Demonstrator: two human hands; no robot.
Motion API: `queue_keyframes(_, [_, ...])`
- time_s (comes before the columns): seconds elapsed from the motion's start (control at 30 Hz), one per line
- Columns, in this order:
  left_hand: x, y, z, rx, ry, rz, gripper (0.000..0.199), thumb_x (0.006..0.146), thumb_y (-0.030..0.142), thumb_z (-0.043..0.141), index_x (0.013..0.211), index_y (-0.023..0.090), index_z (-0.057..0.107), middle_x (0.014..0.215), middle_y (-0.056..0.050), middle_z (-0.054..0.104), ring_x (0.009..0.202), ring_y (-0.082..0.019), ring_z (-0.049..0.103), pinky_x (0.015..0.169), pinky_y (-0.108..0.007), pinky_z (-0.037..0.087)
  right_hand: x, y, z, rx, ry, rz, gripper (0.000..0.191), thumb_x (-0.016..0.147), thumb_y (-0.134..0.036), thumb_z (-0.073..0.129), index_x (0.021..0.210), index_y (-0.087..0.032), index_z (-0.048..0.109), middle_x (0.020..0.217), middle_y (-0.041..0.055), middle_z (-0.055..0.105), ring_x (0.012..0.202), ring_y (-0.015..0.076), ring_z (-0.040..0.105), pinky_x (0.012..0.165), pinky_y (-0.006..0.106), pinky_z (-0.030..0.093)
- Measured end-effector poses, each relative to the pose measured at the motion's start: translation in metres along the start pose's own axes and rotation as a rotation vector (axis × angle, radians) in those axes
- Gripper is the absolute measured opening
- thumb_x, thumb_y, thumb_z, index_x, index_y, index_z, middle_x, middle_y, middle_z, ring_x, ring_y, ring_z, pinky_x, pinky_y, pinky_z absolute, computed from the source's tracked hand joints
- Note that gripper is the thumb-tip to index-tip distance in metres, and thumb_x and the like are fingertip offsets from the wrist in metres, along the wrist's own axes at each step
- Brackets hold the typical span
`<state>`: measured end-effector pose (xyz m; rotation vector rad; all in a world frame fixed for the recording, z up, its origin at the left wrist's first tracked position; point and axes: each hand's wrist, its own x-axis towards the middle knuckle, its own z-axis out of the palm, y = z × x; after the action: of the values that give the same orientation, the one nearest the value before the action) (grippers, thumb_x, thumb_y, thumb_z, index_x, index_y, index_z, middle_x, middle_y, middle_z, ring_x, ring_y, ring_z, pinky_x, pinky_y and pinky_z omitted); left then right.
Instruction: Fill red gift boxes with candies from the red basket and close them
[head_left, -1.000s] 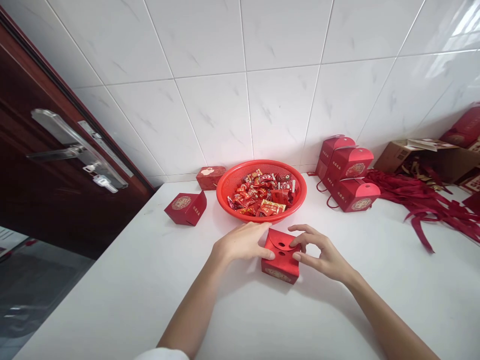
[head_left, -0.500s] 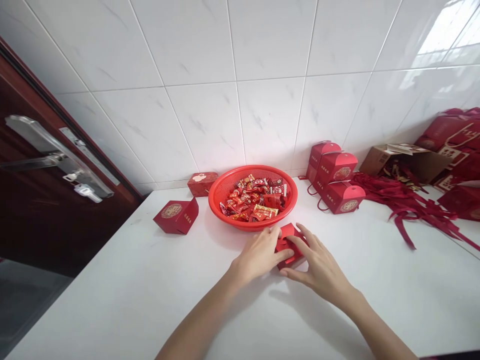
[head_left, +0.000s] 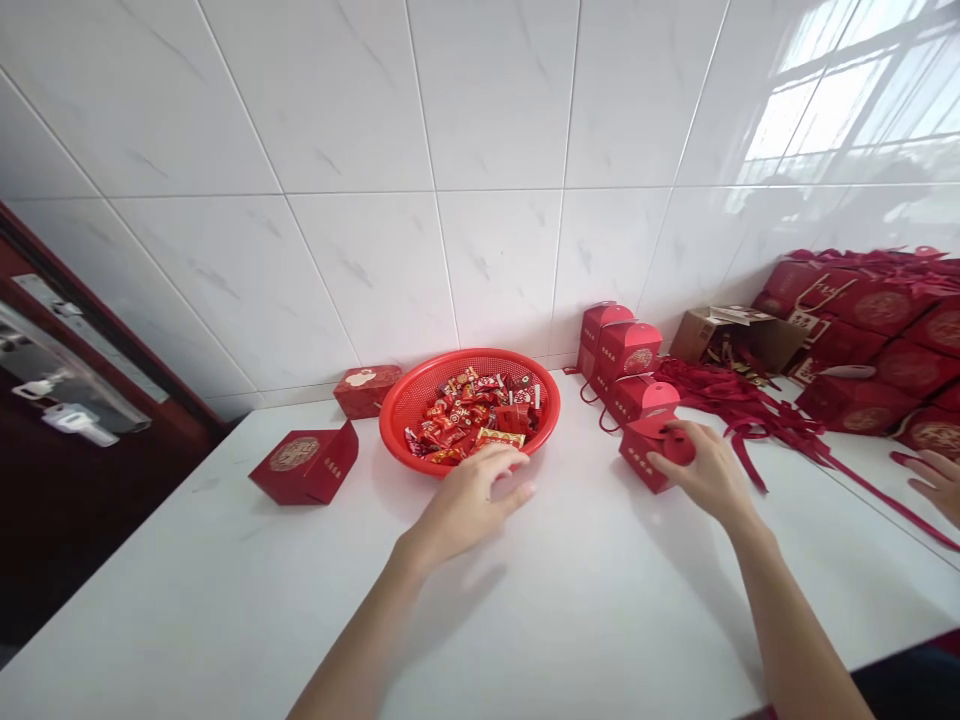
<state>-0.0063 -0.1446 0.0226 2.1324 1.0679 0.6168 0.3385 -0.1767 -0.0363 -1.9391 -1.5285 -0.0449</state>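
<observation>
My right hand [head_left: 709, 475] grips a small closed red candy box [head_left: 645, 462] by its rounded top, in front of a group of similar red boxes [head_left: 621, 352]. My left hand [head_left: 469, 505] is at the near rim of a red plastic basket [head_left: 394, 425], thumb apart from the fingers, holding nothing. Wrapped candies [head_left: 450, 420] in red and gold fill part of the basket. To its left lies another red box [head_left: 304, 465] with a gold round emblem and a raised flap.
A patterned red box [head_left: 364, 390] stands by the tiled wall. Dark red ribbons [head_left: 739, 405] lie before an open cardboard box [head_left: 694, 335]. Stacked red boxes [head_left: 885, 345] fill the back right. Another person's hand [head_left: 941, 485] shows at the right edge. A door [head_left: 97, 480] is at left.
The red box has moved right, in my right hand, from before the basket to the grouped boxes. My left hand has let go of it. The view has turned right; another person's hand has appeared.
</observation>
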Motion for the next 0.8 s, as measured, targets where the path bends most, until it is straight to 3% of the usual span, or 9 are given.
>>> queue_keyframes(0.13, [0.006, -0.01, -0.017, 0.002, 0.203, 0.041, 0.028, 0.091, 0.042, 0.057, 0.107, 0.023, 0.07, 0.121, -0.006, 0.07, 0.114, -0.023, 0.065, 0.104, -0.037, 0.051, 0.026, 0.046, 0.001, -0.053, 0.025, 0.058, 0.047, 0.069, -0.046, 0.064, 0.109, -0.021, 0.063, 0.111, 0.013, 0.069, 0.107, 0.0354, 0.06, 0.091, 0.049, 0.046])
queue_keyframes(0.3, [0.012, -0.028, -0.028, 0.024, 0.334, 0.021, 0.025, 0.087, 0.041, 0.057, 0.096, 0.022, 0.07, 0.111, -0.007, 0.072, 0.111, -0.025, 0.066, 0.105, -0.039, 0.051, 0.038, 0.055, 0.011, 0.022, 0.008, 0.053, 0.049, 0.07, -0.052, 0.061, 0.108, -0.021, 0.063, 0.109, 0.0129, 0.069, 0.108, 0.0347, 0.061, 0.093, 0.048, 0.046])
queue_keyframes(0.5, [0.02, -0.046, -0.021, 0.044, 0.299, -0.035, 0.025, 0.085, 0.041, 0.057, 0.094, 0.022, 0.07, 0.105, -0.007, 0.074, 0.1, -0.025, 0.069, 0.096, -0.04, 0.055, 0.037, 0.051, 0.016, -0.009, 0.056, 0.088, 0.046, 0.07, -0.052, 0.062, 0.105, -0.02, 0.064, 0.106, 0.0138, 0.07, 0.106, 0.0363, 0.062, 0.088, 0.048, 0.048])
queue_keyframes(0.8, [0.019, -0.043, -0.017, 0.127, 0.231, -0.068, 0.026, 0.089, 0.039, 0.054, 0.098, 0.021, 0.071, 0.11, -0.006, 0.074, 0.106, -0.025, 0.068, 0.099, -0.039, 0.052, 0.036, 0.05, 0.024, -0.024, 0.083, 0.095, 0.05, 0.072, -0.054, 0.063, 0.109, -0.02, 0.062, 0.109, 0.0154, 0.069, 0.109, 0.0376, 0.06, 0.09, 0.051, 0.047])
